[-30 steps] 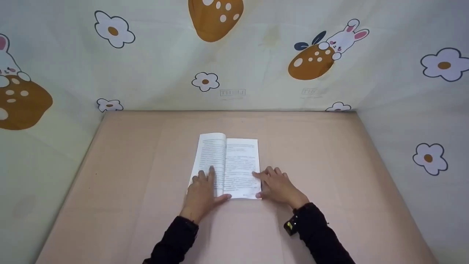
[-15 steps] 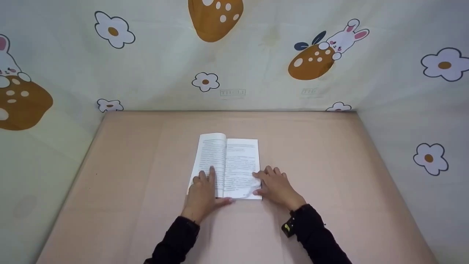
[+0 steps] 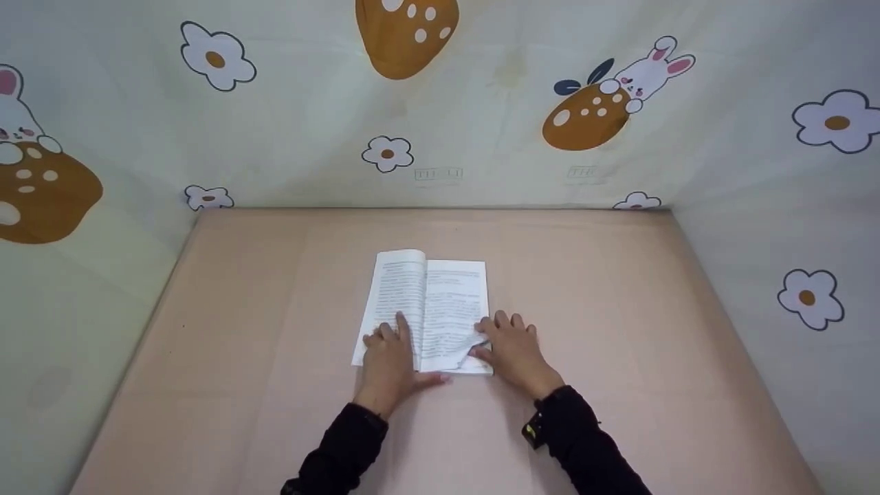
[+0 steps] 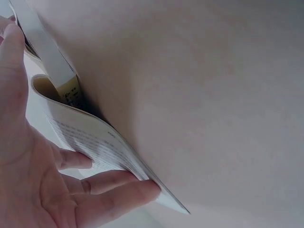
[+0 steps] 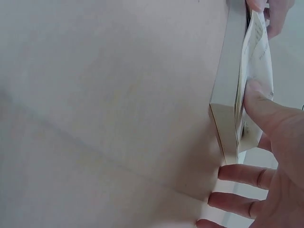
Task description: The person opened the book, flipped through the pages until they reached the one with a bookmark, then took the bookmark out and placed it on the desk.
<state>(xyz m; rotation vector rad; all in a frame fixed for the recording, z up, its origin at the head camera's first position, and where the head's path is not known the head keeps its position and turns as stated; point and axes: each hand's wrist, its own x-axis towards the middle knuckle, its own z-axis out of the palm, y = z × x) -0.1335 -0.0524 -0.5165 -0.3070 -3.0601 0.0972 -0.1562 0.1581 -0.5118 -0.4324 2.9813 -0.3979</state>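
Note:
An open book [image 3: 452, 289] with printed pages lies in the middle of the tabletop in the head view. My left hand [image 3: 388, 364] rests on its left page [image 3: 400, 278], fingers over the lower part and thumb stretched along the bottom edge. In the left wrist view, fingers [image 4: 114, 199] press on the curved left-hand pages [image 4: 90, 135]. My right hand [image 3: 517, 354] pinches the lower right corner of the right page, which is lifted and bent. From the right wrist, the thumb [image 5: 259, 102] lies under the raised page [image 5: 261, 61], above the thick page block [image 5: 230, 71].
A pinkish-beige tabletop [image 3: 584, 275] surrounds the book. Pale cloth walls [image 3: 295, 124] printed with flowers, rabbits and brown strawberry shapes enclose it at the back and both sides. Dark sleeves [image 3: 344, 447] cover both forearms.
The right page's lower corner has risen and curled over, with my right thumb moving left beneath it. My left hand has shifted slightly right, its thumb reaching farther along the bottom edge.

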